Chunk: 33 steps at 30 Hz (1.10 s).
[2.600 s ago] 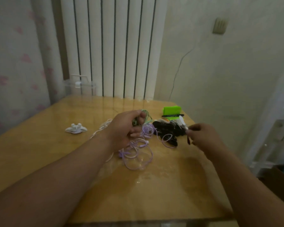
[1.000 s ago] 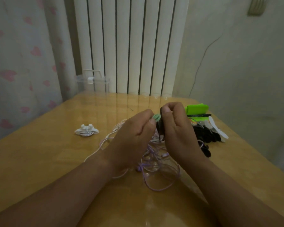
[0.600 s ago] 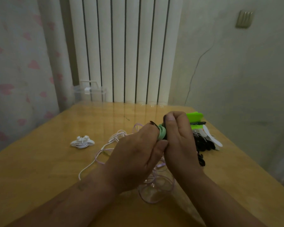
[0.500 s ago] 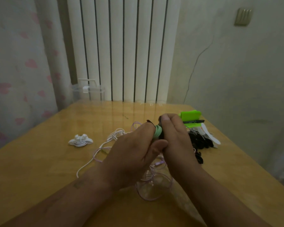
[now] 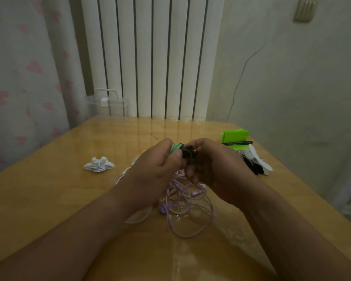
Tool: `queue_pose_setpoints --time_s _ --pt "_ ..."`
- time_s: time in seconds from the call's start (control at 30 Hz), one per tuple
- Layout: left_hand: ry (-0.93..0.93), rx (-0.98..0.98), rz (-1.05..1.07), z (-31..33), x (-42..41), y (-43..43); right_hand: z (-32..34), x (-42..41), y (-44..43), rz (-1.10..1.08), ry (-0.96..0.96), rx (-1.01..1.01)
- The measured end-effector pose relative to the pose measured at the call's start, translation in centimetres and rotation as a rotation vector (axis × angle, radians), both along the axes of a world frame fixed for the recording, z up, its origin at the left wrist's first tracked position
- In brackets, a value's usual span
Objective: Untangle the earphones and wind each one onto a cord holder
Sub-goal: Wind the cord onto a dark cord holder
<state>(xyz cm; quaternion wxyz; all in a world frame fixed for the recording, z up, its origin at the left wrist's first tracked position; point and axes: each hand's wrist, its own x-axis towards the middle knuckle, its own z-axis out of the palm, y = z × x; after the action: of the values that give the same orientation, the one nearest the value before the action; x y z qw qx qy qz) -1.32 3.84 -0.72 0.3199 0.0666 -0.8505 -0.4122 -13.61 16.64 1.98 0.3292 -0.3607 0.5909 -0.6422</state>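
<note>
Head view: my left hand [image 5: 156, 171] grips a small green earphone coil [image 5: 175, 148] between thumb and curled fingers. My right hand [image 5: 213, 169], fingers curled, pinches a black cord holder [image 5: 187, 154] held against the coil. The hands touch above the table [image 5: 49, 199]. The purple earphone tangle [image 5: 188, 203] lies loose beneath them. The wound white earphone [image 5: 98, 164] sits well apart, left.

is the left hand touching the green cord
Touching. The head view shows the left hand pinching the green cord, thumb pressed on it, while the right hand holds the black holder beside it.
</note>
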Motion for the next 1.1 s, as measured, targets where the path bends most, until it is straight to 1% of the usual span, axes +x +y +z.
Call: queue_pose_setpoints --time_s 0.03,0.07,0.1,0.13,0.17,0.27,0.37,0.47,0.53,0.67,0.77,0.93,1.1 --pt "-0.005 0.069 -0.009 0.0 0.1 -0.3 0.0 -0.3 0.2 -0.031 0.203 0.054" --pt "-0.012 0.149 -0.035 0.0 0.1 -0.6 0.0 -0.5 0.4 -0.065 0.448 0.111" --pt "-0.021 0.235 -0.073 0.1 0.2 -0.8 -0.1 -0.6 0.6 -0.071 0.646 0.133" --pt "-0.03 0.322 -0.12 0.2 0.2 -1.0 -0.3 -0.6 0.6 -0.042 0.752 0.108" --pt "-0.043 0.401 -0.172 0.3 0.3 -1.1 -0.5 -0.5 0.6 -0.008 0.784 0.063" --pt "-0.068 0.589 -0.31 0.7 0.3 -0.9 -1.3 -0.1 0.2 0.01 0.755 -0.057" --pt "-0.082 0.725 -0.334 0.7 0.0 -0.6 -2.1 0.0 -0.4 -0.071 0.785 -0.123" --pt "-0.117 0.74 -0.314 0.7 -0.2 -0.4 -2.6 0.0 -0.8 -0.143 0.8 -0.112" --pt "-0.143 0.735 -0.304 0.7 -0.3 -0.4 -2.6 0.0 -1.0 -0.15 0.796 -0.101" --pt "-0.165 0.755 -0.312 0.9 -0.1 -0.2 -2.2 -0.5 -0.9 -0.131 0.75 -0.114" --pt "-0.166 0.814 -0.337 1.0 -0.1 -0.1 -2.2 -0.6 -0.8 -0.102 0.722 -0.107" --pt "-0.17 0.935 -0.356 1.1 -0.3 -0.3 -2.2 -0.3 -0.9 -0.033 0.578 -0.108" --pt "-0.139 0.917 -0.272 0.8 -0.5 -0.2 -2.1 -0.6 -0.8 -0.047 0.611 -0.062"
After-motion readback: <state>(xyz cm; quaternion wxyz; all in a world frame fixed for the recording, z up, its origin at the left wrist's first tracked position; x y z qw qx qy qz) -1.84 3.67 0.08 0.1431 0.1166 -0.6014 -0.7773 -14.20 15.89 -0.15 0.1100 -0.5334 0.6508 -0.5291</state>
